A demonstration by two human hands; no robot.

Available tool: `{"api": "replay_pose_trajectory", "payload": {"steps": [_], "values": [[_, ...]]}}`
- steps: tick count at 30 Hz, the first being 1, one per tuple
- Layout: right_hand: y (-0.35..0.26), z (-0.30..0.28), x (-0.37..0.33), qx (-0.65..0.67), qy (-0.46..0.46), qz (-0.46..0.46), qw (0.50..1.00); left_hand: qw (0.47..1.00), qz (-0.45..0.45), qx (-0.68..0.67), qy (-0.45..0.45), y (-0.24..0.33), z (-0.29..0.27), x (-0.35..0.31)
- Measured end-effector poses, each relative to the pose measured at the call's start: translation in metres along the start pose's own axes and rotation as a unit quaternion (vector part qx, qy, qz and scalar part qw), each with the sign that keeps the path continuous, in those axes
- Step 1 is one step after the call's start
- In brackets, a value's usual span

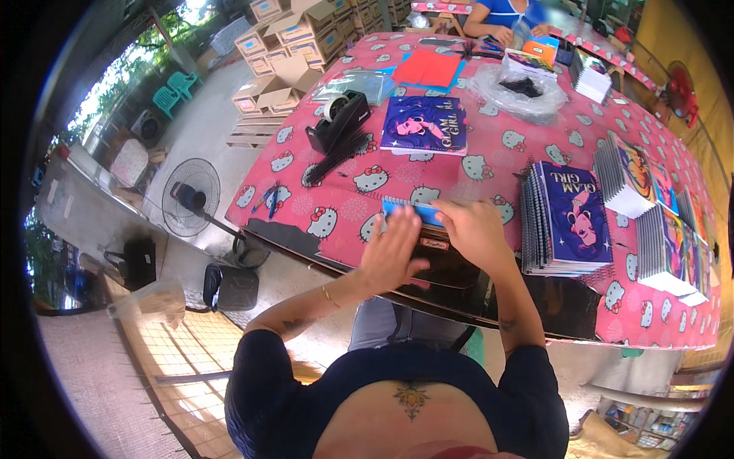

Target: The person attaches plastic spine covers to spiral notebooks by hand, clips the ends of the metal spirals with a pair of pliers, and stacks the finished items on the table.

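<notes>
A blue spiral-bound notebook (428,213) is at the table's near edge in front of me, mostly covered by my hands. My left hand (391,243) lies against its left part with fingers stretched out and pressed flat, the thumb apart. From the right, my right hand (475,233) grips the notebook, its thumb along the top and its other fingers partly hidden. Beyond it lies a purple notebook (423,125) with a drawn figure on its cover. Just right of my right hand stands a stack of matching purple spiral notebooks (575,214).
A black tape dispenser (339,126) and black binding coils (336,159) lie left on the pink patterned tablecloth (306,203). Pens (271,200) are near the left edge. Red sheets (428,69), a clear plastic bag (527,96) and more notebook stacks (661,249) surround the work area. Opposite sits a person (501,17).
</notes>
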State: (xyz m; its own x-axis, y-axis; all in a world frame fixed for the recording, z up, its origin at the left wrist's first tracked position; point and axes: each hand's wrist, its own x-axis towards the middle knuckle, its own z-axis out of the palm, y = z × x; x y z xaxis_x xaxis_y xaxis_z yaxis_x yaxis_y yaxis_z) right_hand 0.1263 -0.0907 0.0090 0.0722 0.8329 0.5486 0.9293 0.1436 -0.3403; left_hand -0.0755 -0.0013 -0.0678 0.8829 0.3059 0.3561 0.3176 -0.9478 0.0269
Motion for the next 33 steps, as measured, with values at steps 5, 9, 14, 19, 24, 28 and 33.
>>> {"api": "replay_pose_trajectory", "payload": {"steps": [5,9,14,19,24,28,33], "values": [[0.000,-0.005,0.003,-0.011,-0.023,-0.004,1.000,0.995,-0.020,0.082,0.061,-0.010,-0.027,0.045],[0.003,-0.002,0.001,-0.011,-0.086,0.020,0.996,0.992,-0.016,0.064,-0.112,0.009,-0.030,0.034],[0.011,-0.021,-0.032,0.127,0.112,0.048,0.984,0.996,-0.024,0.081,-0.011,0.006,-0.032,0.050],[0.037,0.015,-0.057,0.448,0.090,0.250,0.854,0.986,0.024,0.125,0.106,-0.009,-0.033,0.077],[0.039,0.038,-0.053,0.380,0.173,0.189,0.889,0.981,-0.015,0.191,0.039,0.012,-0.039,0.067],[0.026,0.028,-0.050,0.417,0.153,0.210,0.871,0.996,0.071,0.041,-0.020,0.011,-0.026,0.047],[0.032,0.037,-0.052,0.419,0.128,0.207,0.875,0.992,0.042,0.111,-0.048,0.024,-0.043,0.052]]}}
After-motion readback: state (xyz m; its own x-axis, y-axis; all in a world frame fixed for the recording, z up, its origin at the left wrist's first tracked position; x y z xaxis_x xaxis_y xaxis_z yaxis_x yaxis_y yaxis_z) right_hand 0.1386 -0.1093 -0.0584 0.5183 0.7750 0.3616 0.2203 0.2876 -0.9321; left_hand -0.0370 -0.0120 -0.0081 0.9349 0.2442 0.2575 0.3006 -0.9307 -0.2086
